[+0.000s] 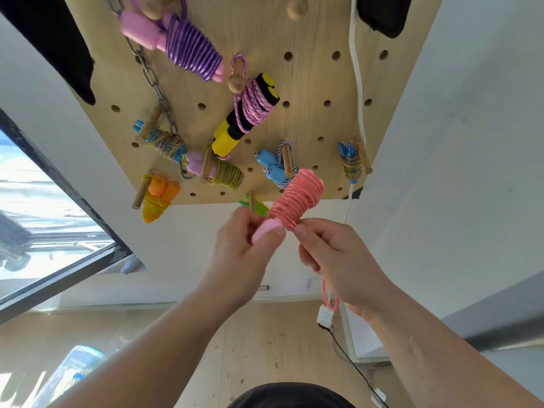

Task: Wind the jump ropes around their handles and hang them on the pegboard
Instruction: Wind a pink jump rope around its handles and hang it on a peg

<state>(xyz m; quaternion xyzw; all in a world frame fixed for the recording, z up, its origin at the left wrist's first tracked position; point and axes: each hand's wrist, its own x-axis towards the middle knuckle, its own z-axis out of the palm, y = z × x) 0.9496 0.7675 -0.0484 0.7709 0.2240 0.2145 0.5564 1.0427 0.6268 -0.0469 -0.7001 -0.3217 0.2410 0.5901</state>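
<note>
A coral jump rope (297, 198) is coiled tightly around its pink handles, held just below the wooden pegboard (312, 83). My left hand (244, 248) grips the pink handle ends at the bottom of the bundle. My right hand (326, 254) pinches the rope right beside the coil; a loose loop of the coral rope (329, 298) hangs below that hand. Several wound ropes hang on pegs: a purple one (188, 48), a pink-and-black one on yellow handles (247, 113), a blue-handled one (275, 169), an orange one (157, 198).
A metal chain (153, 81) and a white cable (357, 83) run down the pegboard. Black items hang at its top corners. A window (38, 216) is at left. A white plug (325, 315) with a black cord dangles near the wall over the wooden floor.
</note>
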